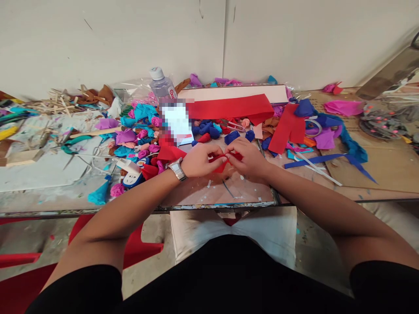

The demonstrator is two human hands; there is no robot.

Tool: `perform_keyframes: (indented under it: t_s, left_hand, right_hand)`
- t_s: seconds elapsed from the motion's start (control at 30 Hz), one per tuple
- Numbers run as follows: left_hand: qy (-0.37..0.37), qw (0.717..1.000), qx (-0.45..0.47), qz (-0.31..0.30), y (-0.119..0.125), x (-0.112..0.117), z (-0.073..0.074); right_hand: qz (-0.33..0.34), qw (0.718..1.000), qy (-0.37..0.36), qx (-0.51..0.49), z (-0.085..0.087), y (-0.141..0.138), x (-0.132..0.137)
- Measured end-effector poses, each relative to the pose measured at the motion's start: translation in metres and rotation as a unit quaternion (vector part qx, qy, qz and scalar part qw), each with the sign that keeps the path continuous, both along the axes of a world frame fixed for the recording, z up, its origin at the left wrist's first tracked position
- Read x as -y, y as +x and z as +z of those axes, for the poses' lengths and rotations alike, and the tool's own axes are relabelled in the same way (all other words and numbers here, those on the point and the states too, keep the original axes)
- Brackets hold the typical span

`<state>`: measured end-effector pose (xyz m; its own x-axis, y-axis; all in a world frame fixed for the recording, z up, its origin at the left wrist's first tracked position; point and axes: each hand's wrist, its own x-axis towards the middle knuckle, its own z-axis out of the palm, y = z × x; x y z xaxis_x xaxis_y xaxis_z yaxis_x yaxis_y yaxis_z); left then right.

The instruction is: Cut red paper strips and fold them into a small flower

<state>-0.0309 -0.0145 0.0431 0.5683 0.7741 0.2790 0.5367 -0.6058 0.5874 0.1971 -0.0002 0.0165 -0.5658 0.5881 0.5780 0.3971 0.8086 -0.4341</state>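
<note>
Over the near middle of the table, my left hand (200,159) and my right hand (246,158) meet, both closed on a small piece of red crepe paper (221,165). Thumbs and fingertips pinch it from either side, and part of the paper is hidden behind them. A metal watch (177,169) circles my left wrist. Just beyond the hands lie dark blue paper pieces (233,137). Farther back, a wide red crepe strip (231,110) stretches across, and another red strip (288,128) rests to the right.
A phone (178,124) with a lit screen leans before a plastic bottle (162,85). Rolled paper flowers (144,144) crowd the left, beside a power adapter (131,173) and green-handled scissors (70,148). Cardboard (386,170) and blue ribbon (317,161) lie right. A red chair (140,244) stands below.
</note>
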Motion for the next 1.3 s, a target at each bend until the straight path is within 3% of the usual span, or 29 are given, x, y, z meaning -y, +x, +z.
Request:
perform_keyframes:
  t_s: [0.17,0.4,0.5,0.73,1.1,1.3]
  left_hand:
    - [-0.002,0.999,0.030,-0.010,0.0001,0.0010,0.0031]
    - [0.126,0.989,-0.066,-0.024,0.0022,0.0041,-0.0039]
    - [0.143,0.986,-0.086,-0.020,0.0019,0.0043,-0.0066]
    - [0.080,0.992,-0.093,0.012,0.0006,0.0033,-0.0042]
    - [-0.011,0.999,-0.029,-0.038,-0.0011,-0.0007,0.0012]
    - [-0.010,0.999,-0.044,-0.027,-0.0034,-0.0042,0.0002]
  right_hand:
    - [0.006,1.000,0.013,-0.003,0.0018,0.0011,-0.0006]
    - [0.010,1.000,0.003,0.013,-0.0007,-0.0008,-0.0005]
    - [0.003,1.000,0.004,0.011,-0.0004,-0.0001,-0.0006]
    - [0.006,0.999,0.034,0.023,0.0039,0.0045,-0.0034]
    - [-0.004,0.999,0.016,0.029,0.0035,0.0050,-0.0043]
    - [-0.016,0.999,0.005,0.029,0.0011,0.0046,-0.0057]
